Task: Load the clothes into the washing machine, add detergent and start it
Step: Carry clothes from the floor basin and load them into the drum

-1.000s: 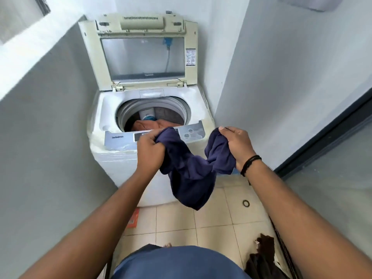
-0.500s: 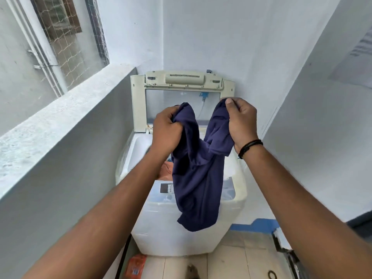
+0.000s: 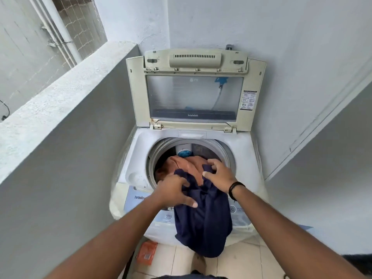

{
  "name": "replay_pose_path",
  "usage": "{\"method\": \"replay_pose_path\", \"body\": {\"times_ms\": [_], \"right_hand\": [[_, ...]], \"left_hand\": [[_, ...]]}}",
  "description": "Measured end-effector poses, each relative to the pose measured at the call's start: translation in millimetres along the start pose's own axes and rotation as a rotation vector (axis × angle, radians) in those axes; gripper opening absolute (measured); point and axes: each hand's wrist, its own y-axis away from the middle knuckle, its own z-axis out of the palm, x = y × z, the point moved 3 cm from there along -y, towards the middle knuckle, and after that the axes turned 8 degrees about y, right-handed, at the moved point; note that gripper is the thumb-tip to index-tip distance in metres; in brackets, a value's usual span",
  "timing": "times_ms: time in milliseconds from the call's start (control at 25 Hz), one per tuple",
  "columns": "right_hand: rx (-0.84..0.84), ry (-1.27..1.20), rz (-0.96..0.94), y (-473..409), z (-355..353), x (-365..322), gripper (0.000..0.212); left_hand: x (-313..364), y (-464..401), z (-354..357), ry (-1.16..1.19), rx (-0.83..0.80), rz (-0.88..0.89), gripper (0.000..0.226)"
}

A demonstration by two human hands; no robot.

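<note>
A white top-loading washing machine [image 3: 138,150] stands against the far wall with its lid [image 3: 193,91] raised. An orange garment [image 3: 181,166] lies inside the drum. A dark blue garment [image 3: 203,224] drapes from the drum's front rim down over the control panel. My left hand [image 3: 173,193] grips its upper left part at the rim. My right hand [image 3: 218,173] grips its upper right part just inside the drum opening, fingers curled into the cloth. A black band sits on my right wrist.
A grey parapet wall [image 3: 66,121] runs close along the left; a white wall closes in on the right. An orange packet [image 3: 148,251] lies on the tiled floor at the machine's left foot. The control panel [image 3: 138,198] is partly covered by cloth.
Both hands have lowered the dark blue garment from chest height in front of the lid down to the drum opening; its top now rests at the rim.
</note>
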Motion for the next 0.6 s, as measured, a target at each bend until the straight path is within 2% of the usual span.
{"method": "replay_pose_path", "body": {"times_ms": [80,160,240,360,400,440,560,600], "right_hand": [[-0.087,0.132,-0.022,-10,11,15,0.068],[-0.116,0.179,-0.063,-17,7,15,0.070],[-0.269,0.199,-0.095,-16,-1,5,0.068],[-0.657,0.317,-0.087,-17,1,-9,0.046],[-0.664,0.389,-0.102,-23,5,-10,0.039],[-0.602,0.444,-0.136,-30,10,-14,0.032],[-0.266,0.363,-0.171,-48,-5,-32,0.009],[-0.169,0.304,-0.176,-50,-16,-38,0.015]], "left_hand": [[-8,-4,17,0.025,-0.006,-0.003,0.042],[-11,-9,12,0.026,0.106,0.019,0.016],[-4,-11,-7,0.055,0.252,0.045,0.004],[12,-16,-49,0.289,0.469,0.103,0.011],[15,-19,-63,0.334,0.544,0.133,0.013],[16,-20,-75,0.356,0.613,0.155,0.013],[5,-24,-101,0.421,0.780,0.129,0.013],[-5,-25,-107,0.449,0.802,0.087,0.014]]}}
